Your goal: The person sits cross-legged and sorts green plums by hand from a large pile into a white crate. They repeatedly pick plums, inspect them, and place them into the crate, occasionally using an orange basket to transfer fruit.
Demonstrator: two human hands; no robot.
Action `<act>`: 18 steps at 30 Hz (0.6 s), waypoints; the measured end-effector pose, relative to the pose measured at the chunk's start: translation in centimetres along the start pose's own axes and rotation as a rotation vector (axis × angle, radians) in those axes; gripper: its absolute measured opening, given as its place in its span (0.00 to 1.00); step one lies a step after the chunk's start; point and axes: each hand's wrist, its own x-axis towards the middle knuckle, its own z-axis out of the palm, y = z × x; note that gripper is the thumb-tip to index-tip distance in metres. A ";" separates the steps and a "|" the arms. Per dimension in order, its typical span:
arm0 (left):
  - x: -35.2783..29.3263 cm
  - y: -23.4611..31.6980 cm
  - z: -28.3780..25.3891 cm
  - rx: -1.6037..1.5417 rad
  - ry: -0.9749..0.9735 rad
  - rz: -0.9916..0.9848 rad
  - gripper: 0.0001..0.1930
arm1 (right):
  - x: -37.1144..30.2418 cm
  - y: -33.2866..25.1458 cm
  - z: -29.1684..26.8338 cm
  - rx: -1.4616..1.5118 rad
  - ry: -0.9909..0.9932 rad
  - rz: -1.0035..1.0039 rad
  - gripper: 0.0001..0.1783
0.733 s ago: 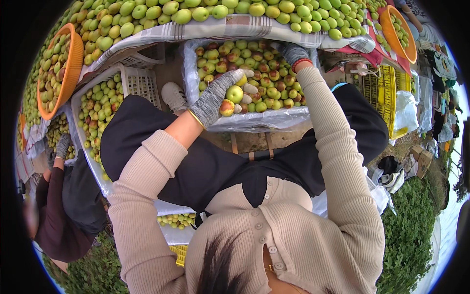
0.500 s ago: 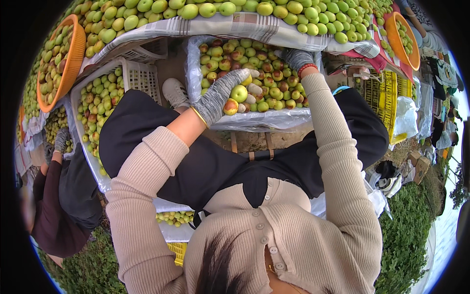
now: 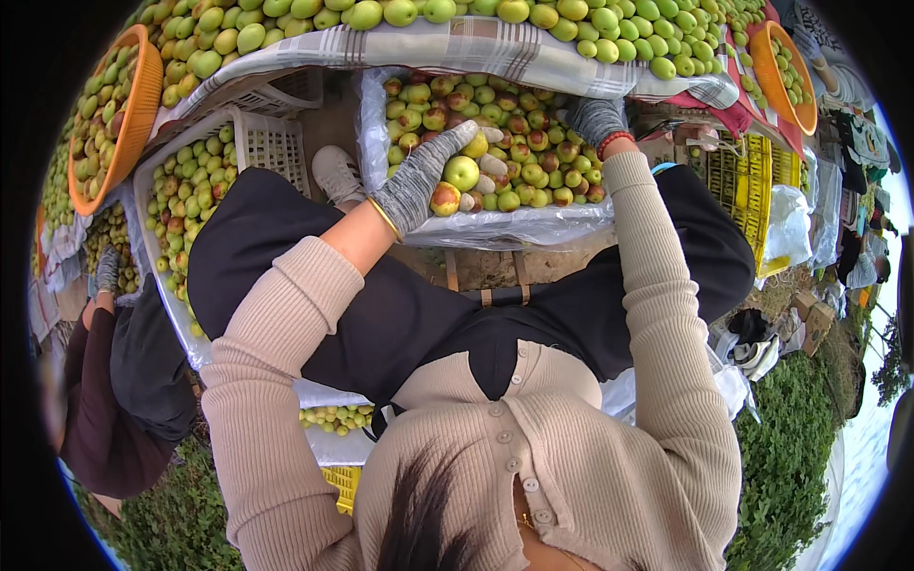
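A plastic-lined crate (image 3: 533,228) full of green and reddish jujubes (image 3: 522,150) stands between my knees. Over its near left part is my left hand (image 3: 419,181), in a grey knit glove with pale fingertips. Its fingers curl up around several jujubes: a yellow-green one, a larger green one (image 3: 463,172) and a reddish one (image 3: 445,198). My right hand (image 3: 598,122), gloved the same way, is at the crate's far right corner, next to the liner's edge. Its fingers point down and left, mostly hidden behind the hand, so their grip does not show.
A cloth-edged table (image 3: 457,43) heaped with green fruit runs along the far side. Orange baskets (image 3: 143,105) (image 3: 783,76) sit at both ends. A white crate (image 3: 271,143) of fruit stands left, yellow crates (image 3: 738,190) right. Another person's gloved hand (image 3: 107,271) is far left.
My right hand has moved slightly right, toward the crate's corner. My left hand has shifted a little left and still cradles the jujubes.
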 end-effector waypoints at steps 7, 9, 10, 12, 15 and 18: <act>-0.2 0.1 -0.3 -0.079 -0.084 -0.012 0.23 | 0.3 0.0 1.4 0.080 -0.287 -0.035 0.38; -0.2 0.0 -0.4 -0.014 -0.064 -0.024 0.23 | -0.1 -0.6 1.2 0.105 -0.191 -0.039 0.37; -0.2 0.0 -0.4 0.023 -0.046 -0.032 0.22 | -0.6 -1.2 0.6 0.193 -0.149 -0.004 0.35; -0.1 -0.2 -0.4 0.109 0.021 -0.035 0.22 | -1.4 -3.0 -1.5 0.338 -0.205 0.156 0.32; 0.3 -0.5 0.0 0.267 0.160 -0.058 0.23 | -4.9 -6.1 -5.9 1.180 -0.185 -0.257 0.23; 0.7 -0.7 0.6 0.431 0.168 -0.034 0.23 | -8.0 -9.1 -8.5 1.235 -0.328 -0.327 0.27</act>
